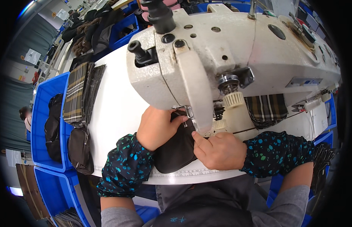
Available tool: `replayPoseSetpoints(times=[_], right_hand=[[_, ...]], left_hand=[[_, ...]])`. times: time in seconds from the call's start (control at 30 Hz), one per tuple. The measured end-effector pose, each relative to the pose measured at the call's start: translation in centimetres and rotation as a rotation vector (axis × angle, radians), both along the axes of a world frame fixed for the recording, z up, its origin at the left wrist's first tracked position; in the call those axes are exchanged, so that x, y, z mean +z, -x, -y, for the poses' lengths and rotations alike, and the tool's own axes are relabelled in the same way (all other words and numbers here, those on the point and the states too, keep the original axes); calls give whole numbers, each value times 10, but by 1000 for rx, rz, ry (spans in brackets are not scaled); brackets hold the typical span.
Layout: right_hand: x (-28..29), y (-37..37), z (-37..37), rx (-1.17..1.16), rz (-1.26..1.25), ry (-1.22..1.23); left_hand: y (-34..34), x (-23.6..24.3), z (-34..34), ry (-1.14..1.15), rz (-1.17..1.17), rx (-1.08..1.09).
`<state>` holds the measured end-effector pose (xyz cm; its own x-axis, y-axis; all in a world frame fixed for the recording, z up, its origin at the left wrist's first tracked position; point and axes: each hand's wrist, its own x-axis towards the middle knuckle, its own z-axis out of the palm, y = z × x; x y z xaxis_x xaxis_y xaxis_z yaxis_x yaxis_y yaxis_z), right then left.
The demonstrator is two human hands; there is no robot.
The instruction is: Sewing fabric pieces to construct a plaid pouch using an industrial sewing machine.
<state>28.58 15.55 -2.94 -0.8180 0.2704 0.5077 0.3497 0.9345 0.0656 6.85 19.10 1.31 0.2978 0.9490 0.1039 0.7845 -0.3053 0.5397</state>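
A dark brown fabric piece (174,151) with a zipper (185,123) along its upper part lies on the white sewing table, its top end under the head of the sewing machine (196,75). My left hand (157,126) grips it at the zipper, thumb on top, close to the needle area. At the piece's right edge, my right hand (220,151) has its index finger on the fabric while its other fingers curl in; its thumb is hidden. The needle itself cannot be made out.
Stacked plaid fabric pieces (75,94) and dark pouches (80,149) stand at the table's left edge, beside blue bins (37,102). More plaid pieces (266,109) lie under the machine's arm. A ruler strip (183,173) runs along the table's front edge.
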Motion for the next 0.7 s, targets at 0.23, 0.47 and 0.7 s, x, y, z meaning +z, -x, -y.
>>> replayPoseSetpoints(times=[0.23,0.47,0.7], right_hand=[[7,1,-1,-71,66,-104],[4,2,-21,-161,41,-110],[5,4,-22,-157,16,-84]], left_hand=[[10,-15,-17,-113,-79,-59],[22,-33,-52,-310,-57,-280],[31,-49,-56,-457,-225,-173]])
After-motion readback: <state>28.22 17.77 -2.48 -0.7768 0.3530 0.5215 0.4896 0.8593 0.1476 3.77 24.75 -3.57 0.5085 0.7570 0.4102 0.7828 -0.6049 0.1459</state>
